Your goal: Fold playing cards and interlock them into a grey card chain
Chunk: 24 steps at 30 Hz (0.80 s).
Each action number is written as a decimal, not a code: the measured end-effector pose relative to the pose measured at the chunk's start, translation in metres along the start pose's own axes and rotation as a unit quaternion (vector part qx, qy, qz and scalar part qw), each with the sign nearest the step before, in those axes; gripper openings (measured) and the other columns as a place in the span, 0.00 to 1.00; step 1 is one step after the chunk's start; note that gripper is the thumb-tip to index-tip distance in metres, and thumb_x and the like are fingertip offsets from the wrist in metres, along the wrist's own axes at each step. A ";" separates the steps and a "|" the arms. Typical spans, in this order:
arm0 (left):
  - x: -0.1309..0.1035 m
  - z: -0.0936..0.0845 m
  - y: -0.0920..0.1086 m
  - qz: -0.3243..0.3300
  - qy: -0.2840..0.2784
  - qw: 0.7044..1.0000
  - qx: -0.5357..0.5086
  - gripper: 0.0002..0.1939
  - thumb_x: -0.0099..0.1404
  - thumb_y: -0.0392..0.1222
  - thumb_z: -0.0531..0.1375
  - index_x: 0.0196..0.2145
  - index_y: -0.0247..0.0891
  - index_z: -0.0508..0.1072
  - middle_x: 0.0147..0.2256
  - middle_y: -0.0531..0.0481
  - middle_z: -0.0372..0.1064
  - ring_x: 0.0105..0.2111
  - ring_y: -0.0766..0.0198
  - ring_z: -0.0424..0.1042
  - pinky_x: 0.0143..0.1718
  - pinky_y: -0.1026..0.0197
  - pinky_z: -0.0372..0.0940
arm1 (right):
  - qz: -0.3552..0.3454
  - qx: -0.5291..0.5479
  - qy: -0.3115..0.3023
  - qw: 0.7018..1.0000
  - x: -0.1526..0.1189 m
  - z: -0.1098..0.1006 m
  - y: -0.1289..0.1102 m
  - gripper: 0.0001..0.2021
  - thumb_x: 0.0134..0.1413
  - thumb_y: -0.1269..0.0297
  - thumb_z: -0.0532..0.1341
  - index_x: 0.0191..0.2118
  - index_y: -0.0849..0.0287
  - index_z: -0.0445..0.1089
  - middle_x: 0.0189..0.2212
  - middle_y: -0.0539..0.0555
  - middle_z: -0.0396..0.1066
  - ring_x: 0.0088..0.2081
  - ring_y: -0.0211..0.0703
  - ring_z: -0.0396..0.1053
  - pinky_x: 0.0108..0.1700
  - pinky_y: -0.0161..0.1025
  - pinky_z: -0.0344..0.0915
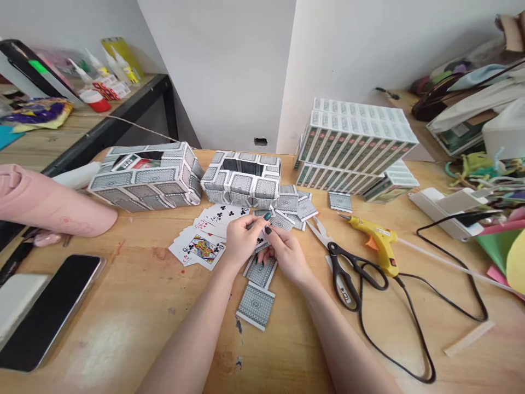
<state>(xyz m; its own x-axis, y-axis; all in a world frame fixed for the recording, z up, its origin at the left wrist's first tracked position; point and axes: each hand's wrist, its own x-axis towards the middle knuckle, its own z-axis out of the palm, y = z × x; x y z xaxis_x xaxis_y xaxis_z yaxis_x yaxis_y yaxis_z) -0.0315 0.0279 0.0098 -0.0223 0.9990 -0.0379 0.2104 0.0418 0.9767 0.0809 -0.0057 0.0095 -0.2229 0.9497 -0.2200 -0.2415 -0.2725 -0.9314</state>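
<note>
My left hand [241,239] and my right hand [290,253] meet at mid-table, their fingers pinching a playing card [261,241] that they mostly cover. Just below the fingers lie grey-backed cards with white edges, a nearer one [256,305] and another partly under my right hand [261,273]. To the left a fan of face-up cards [205,249] includes a queen. More grey-backed cards [304,208] are heaped behind my hands. Black-handled scissors [334,249] rest with blades apart, right of my right hand.
Two card-covered boxes, a larger [153,178] and a smaller [241,183], stand at the back. Stacked card packs [356,137] rise back right. A yellow glue gun [381,243] trails its looping cord. Left are a phone [51,312] and a pink roll [53,202].
</note>
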 end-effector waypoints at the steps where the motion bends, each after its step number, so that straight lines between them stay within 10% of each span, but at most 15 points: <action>1: 0.000 0.001 0.001 0.001 0.005 1.000 0.000 0.11 0.56 0.44 0.59 0.24 0.34 0.75 0.26 0.50 0.73 0.29 0.65 0.69 0.32 0.65 0.62 | -0.002 -0.009 0.012 1.000 0.001 0.000 0.001 0.13 0.53 0.54 0.54 0.34 0.59 0.63 0.15 0.44 0.63 0.16 0.35 0.65 0.19 0.31 0.62; 24: -0.002 0.002 0.003 -0.012 0.027 0.995 -0.098 0.12 0.57 0.43 0.57 0.21 0.34 0.73 0.23 0.50 0.70 0.28 0.66 0.66 0.32 0.65 0.60 | -0.023 -0.064 0.104 0.992 0.000 -0.005 0.000 0.15 0.51 0.52 0.58 0.26 0.60 0.65 0.09 0.46 0.63 0.11 0.34 0.60 0.14 0.29 0.55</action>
<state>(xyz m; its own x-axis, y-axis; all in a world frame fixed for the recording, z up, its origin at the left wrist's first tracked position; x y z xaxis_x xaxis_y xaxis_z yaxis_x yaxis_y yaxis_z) -0.0290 0.0264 0.0126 -0.0796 0.9952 -0.0563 0.0144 0.0576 0.9982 0.0860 -0.0051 0.0080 -0.0115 0.9755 -0.2196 -0.1214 -0.2193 -0.9681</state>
